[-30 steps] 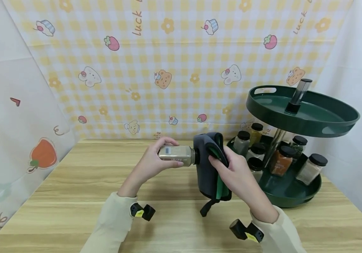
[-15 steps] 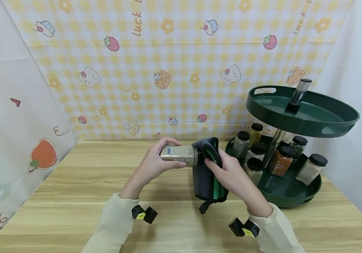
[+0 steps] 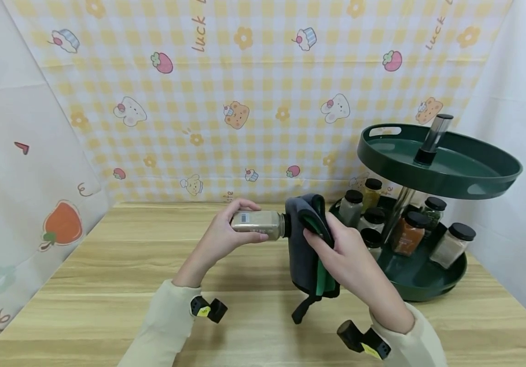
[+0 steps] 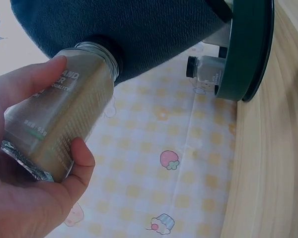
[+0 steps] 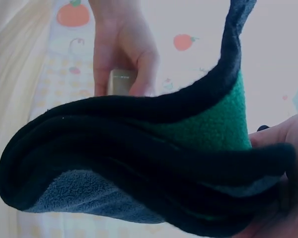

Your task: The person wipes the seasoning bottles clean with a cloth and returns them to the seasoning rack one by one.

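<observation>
My left hand [image 3: 226,232] grips a clear spice jar [image 3: 263,224] of beige powder, lying sideways with its black lid pointing right. In the left wrist view, thumb and fingers wrap the jar [image 4: 64,109] near its base. My right hand [image 3: 347,250] holds a folded cloth [image 3: 301,244], grey outside and green inside with black edging. The cloth lies against the jar's lid and hides part of it. In the right wrist view the cloth [image 5: 203,126] fills the middle, its fold held at the right side.
To the right stands a two-tier dark green turntable rack [image 3: 442,176]. Its lower tray [image 3: 421,280] carries several black-lidded spice jars, one with orange-red powder [image 3: 408,234]. Under the hands is a wood-grain table [image 3: 106,285]; a checked curtain [image 3: 263,102] hangs behind.
The cloth and right hand shifted left and slightly down, then back to the right across the lid. The jar in the left hand moved only slightly.
</observation>
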A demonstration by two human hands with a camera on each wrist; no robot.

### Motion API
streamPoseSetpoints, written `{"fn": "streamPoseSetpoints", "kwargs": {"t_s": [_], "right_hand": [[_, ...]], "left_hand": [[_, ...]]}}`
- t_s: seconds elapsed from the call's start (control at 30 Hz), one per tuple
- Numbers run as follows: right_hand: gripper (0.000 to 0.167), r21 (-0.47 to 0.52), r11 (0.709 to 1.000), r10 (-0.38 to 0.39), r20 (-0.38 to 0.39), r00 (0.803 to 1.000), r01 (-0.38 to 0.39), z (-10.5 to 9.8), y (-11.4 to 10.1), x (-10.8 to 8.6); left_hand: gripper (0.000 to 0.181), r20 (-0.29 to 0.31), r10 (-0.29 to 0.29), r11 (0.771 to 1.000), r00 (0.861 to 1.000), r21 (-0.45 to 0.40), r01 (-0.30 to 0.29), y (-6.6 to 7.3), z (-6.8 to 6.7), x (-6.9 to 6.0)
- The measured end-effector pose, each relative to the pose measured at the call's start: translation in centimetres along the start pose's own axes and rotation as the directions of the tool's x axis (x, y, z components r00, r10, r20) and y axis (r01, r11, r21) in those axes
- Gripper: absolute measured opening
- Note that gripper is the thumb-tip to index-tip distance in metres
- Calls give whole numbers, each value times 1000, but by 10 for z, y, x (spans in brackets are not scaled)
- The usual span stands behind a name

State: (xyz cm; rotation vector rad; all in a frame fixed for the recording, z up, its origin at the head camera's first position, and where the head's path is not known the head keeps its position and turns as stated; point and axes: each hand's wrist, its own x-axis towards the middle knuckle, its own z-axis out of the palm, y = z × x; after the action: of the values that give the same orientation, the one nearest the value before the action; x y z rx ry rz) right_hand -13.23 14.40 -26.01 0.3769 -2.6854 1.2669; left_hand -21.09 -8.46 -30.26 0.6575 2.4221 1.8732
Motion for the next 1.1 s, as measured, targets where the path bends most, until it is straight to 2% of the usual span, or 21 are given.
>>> {"fn": "streamPoseSetpoints", "kwargs": {"t_s": [0.13, 0.47, 0.6, 0.73, 0.93, 1.0, 1.1], "right_hand": [[27, -9, 1000, -4, 14, 1000, 4, 3, 5, 4], [35, -22, 998, 55, 131, 990, -52, 17, 31, 25], [34, -15, 999, 52, 95, 994, -51, 16, 30, 24], [30, 19, 1000, 2, 12, 1000, -2, 11, 22, 17], [22, 33, 998, -58, -82, 995, 61, 3, 10, 8], [23, 18, 998, -63, -74, 995, 64, 3, 11, 9], [27, -7, 999, -42, 5, 999, 42, 5, 17, 13]], "left_hand": [[53, -1, 7, 1000, 1000, 7, -7, 2, 1, -1], [53, 10, 17, 1000, 1000, -14, -17, 2, 2, -4], [52, 8, 7, 1000, 1000, -11, -7, 1, 1, -3], [53, 7, 3, 1000, 1000, -7, -2, 1, -1, -3], [54, -2, -3, 1000, 1000, -17, 3, 5, -2, -3], [55, -1, -8, 1000, 1000, -26, 8, 6, -2, -3], [55, 4, -11, 999, 1000, -42, 11, 6, 0, -3]]}}
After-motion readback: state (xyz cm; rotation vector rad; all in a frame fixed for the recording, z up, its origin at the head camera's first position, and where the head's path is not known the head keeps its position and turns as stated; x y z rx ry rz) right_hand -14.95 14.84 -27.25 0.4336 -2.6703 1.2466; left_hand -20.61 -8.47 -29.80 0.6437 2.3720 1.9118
